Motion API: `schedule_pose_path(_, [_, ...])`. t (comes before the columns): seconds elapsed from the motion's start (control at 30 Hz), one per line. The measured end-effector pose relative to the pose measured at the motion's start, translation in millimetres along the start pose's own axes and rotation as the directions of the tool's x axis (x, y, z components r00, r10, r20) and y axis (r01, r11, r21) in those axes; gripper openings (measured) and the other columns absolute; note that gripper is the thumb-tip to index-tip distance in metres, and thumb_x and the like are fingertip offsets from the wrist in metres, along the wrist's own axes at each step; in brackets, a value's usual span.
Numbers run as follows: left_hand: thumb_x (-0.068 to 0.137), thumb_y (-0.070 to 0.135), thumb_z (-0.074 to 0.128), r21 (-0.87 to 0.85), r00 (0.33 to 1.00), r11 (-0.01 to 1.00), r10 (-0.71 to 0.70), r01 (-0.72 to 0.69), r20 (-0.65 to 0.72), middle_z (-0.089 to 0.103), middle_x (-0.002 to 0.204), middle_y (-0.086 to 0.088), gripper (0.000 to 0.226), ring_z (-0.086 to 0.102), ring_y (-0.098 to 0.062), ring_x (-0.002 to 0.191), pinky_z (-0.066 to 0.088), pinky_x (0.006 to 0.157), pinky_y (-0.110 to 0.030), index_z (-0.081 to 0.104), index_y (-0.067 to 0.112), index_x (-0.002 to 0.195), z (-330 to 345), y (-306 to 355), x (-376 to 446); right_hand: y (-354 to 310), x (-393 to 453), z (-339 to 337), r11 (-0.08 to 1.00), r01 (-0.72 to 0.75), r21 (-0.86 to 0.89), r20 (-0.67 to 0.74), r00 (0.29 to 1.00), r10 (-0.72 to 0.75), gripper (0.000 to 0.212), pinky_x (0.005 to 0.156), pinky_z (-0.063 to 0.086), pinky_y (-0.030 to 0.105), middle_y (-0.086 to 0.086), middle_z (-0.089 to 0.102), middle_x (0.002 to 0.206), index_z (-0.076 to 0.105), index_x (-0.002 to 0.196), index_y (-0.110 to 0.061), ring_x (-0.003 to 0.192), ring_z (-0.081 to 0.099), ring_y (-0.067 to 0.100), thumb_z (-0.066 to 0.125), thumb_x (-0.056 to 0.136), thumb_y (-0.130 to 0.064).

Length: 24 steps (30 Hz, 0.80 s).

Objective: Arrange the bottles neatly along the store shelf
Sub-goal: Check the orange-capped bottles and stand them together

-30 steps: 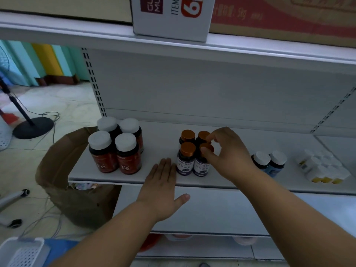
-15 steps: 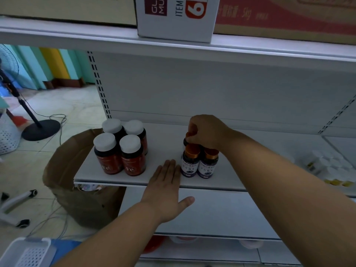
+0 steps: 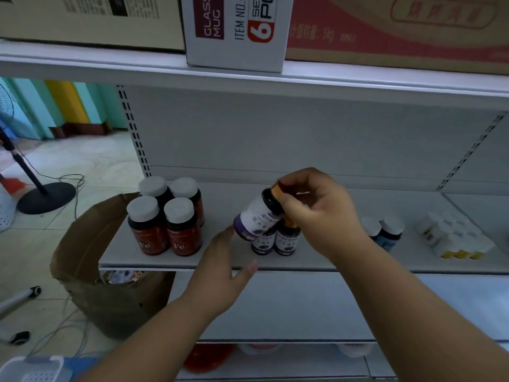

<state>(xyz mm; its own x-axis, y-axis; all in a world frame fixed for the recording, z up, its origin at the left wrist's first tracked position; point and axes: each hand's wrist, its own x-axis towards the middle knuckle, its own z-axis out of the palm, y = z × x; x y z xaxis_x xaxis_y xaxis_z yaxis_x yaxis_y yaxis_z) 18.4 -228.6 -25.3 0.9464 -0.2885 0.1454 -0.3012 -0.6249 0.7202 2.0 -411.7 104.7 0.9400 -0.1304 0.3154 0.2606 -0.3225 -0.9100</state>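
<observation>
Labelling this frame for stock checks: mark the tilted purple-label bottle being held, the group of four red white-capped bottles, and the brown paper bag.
Tilted purple-label bottle with orange cap (image 3: pixel 257 217): head view, on its white label.
Four red white-capped bottles (image 3: pixel 184 238): head view, front-right bottle's red body.
Brown paper bag (image 3: pixel 82 244): head view, its left wall.

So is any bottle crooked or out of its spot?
Yes. The orange-capped bottle is tilted in the air, pinched by its cap in the right hand, above its upright twins. The left hand is open below it. The red bottles stand straight.

"GLASS MUG" box (image 3: pixel 237 31); probably "Fé" bottles (image 3: pixel 183 230).
</observation>
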Motion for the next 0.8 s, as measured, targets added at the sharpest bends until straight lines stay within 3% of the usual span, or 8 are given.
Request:
schedule_pose_path(0.07, [0.081, 0.055, 0.063, -0.246, 0.999, 0.969, -0.020, 0.009, -0.043, 0.045, 0.136, 0.028, 0.076, 0.047, 0.008, 0.120, 0.038, 0.098, -0.015, 0.030, 0.034, 0.146, -9.0, 12.4, -15.2, -0.1, -6.5, -5.3, 0.999, -0.020, 0.026, 0.017, 1.000, 0.019, 0.016, 0.066, 0.055, 0.024, -0.008, 0.073, 0.086, 0.067, 0.090, -0.024, 0.078, 0.070, 0.011, 0.068, 0.085, -0.009])
schedule_pose_path(0.1, [0.079, 0.052, 0.066, -0.338, 0.998, 0.941, -0.026, 0.007, -0.052, 0.049, 0.129, 0.032, 0.073, 0.052, 0.008, 0.116, 0.042, 0.095, -0.014, 0.033, 0.039, 0.142, -12.3, 20.0, -21.6, 0.7, -9.0, -7.1, 0.999, -0.025, 0.026, 0.035, 0.999, 0.024, 0.017, 0.068, 0.055, 0.026, -0.006, 0.073, 0.086, 0.067, 0.090, -0.024, 0.080, 0.070, 0.012, 0.068, 0.085, -0.008])
schedule_pose_path(0.27, [0.078, 0.012, 0.082, -0.562, 0.990, 0.826, -0.035, -0.050, -0.140, 0.067, 0.106, 0.015, 0.050, 0.066, -0.010, 0.093, 0.052, 0.082, -0.025, 0.055, 0.029, 0.116, -20.2, 49.3, -36.4, -0.1, -16.8, -8.9, 0.982, -0.063, 0.177, 0.098, 0.994, 0.046, 0.012, 0.070, 0.052, 0.020, 0.003, 0.075, 0.091, 0.067, 0.095, -0.008, 0.083, 0.070, 0.012, 0.062, 0.088, 0.000])
schedule_pose_path(0.37, [0.066, 0.025, 0.087, -0.606, 0.985, 0.794, -0.066, -0.046, -0.162, 0.067, 0.101, 0.010, 0.053, 0.066, -0.015, 0.091, 0.054, 0.083, -0.026, 0.055, 0.036, 0.106, -22.6, 54.9, -43.7, 2.7, -18.8, -8.6, 0.961, -0.155, 0.231, 0.187, 0.976, 0.113, 0.017, 0.078, 0.053, 0.024, 0.001, 0.074, 0.103, 0.065, 0.101, -0.010, 0.095, 0.069, 0.017, 0.061, 0.085, -0.011])
schedule_pose_path(0.47, [0.061, 0.027, 0.087, -0.655, 0.982, 0.755, -0.115, -0.014, -0.153, 0.067, 0.101, 0.008, 0.054, 0.067, -0.019, 0.094, 0.055, 0.084, -0.030, 0.054, 0.042, 0.101, -23.3, 54.0, -49.8, 7.7, -20.6, -4.7, 0.898, -0.256, 0.357, 0.241, 0.954, 0.176, 0.027, 0.098, 0.049, 0.047, 0.007, 0.071, 0.113, 0.064, 0.105, -0.010, 0.110, 0.064, 0.030, 0.055, 0.079, -0.012])
schedule_pose_path(0.57, [0.064, 0.020, 0.090, -0.692, 0.985, 0.722, -0.136, 0.025, -0.107, 0.069, 0.102, 0.008, 0.058, 0.068, -0.019, 0.096, 0.056, 0.083, -0.028, 0.054, 0.035, 0.107, -25.3, 59.4, -54.9, 8.4, -21.2, -1.4, 0.889, -0.257, 0.379, 0.233, 0.956, 0.177, 0.026, 0.100, 0.047, 0.049, 0.009, 0.071, 0.111, 0.065, 0.104, -0.009, 0.109, 0.064, 0.031, 0.060, 0.079, -0.014])
schedule_pose_path(0.7, [0.073, 0.031, 0.086, -0.841, 0.980, 0.532, -0.199, 0.101, -0.008, 0.073, 0.099, -0.003, 0.052, 0.071, -0.026, 0.088, 0.056, 0.073, -0.027, 0.058, 0.012, 0.113, -26.6, 68.7, -53.9, 4.0, -20.3, 3.0, 0.909, -0.223, 0.353, 0.162, 0.971, 0.175, 0.020, 0.087, 0.052, 0.042, 0.009, 0.073, 0.100, 0.070, 0.095, -0.019, 0.098, 0.068, 0.030, 0.068, 0.077, -0.027])
schedule_pose_path(0.8, [0.079, 0.043, 0.067, -0.923, 0.972, 0.349, -0.217, 0.164, 0.091, 0.071, 0.092, -0.019, 0.052, 0.068, -0.030, 0.075, 0.056, 0.070, -0.037, 0.064, 0.005, 0.114, -23.4, 69.0, -54.2, 2.3, -21.9, 6.2, 0.887, -0.267, 0.376, 0.206, 0.958, 0.201, 0.026, 0.095, 0.050, 0.049, 0.011, 0.071, 0.107, 0.067, 0.104, -0.018, 0.103, 0.066, 0.031, 0.064, 0.080, -0.027])
